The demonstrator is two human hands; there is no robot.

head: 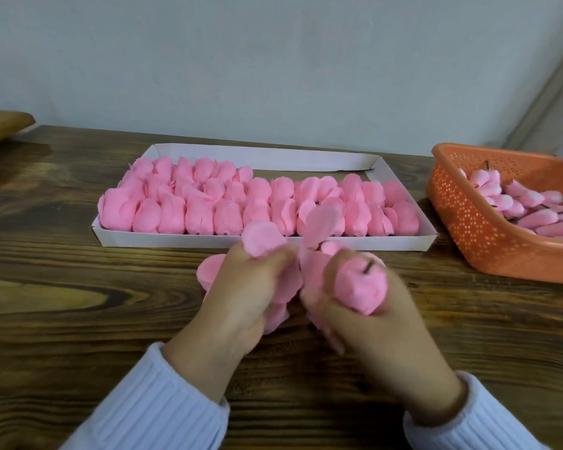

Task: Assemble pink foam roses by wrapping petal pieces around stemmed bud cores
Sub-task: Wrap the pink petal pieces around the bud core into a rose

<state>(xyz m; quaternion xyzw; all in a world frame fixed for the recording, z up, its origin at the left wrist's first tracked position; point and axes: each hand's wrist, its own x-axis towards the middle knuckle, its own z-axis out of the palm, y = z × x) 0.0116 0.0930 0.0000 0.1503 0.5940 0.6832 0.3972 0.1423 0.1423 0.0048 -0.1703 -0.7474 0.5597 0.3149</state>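
A pink foam bud [359, 287] with a short dark stem [369, 266] sits in the right hand [380, 326], whose fingers curl around it, stem end pointing away from the person. Just beside it, the left hand [241, 300] grips a loose bunch of pink petals [260, 243] with curled fingers. The petals fan out above and below both hands, which are blurred. The hands hover over a dark wooden table [79, 287], near a shallow white cardboard tray [176, 241] packed with rows of petal pieces [257, 203]. Well to the right stands an orange perforated basket [468, 228] holding more stemmed buds [530, 206]. Pale blue ribbed sleeves [150, 407] cover both wrists.
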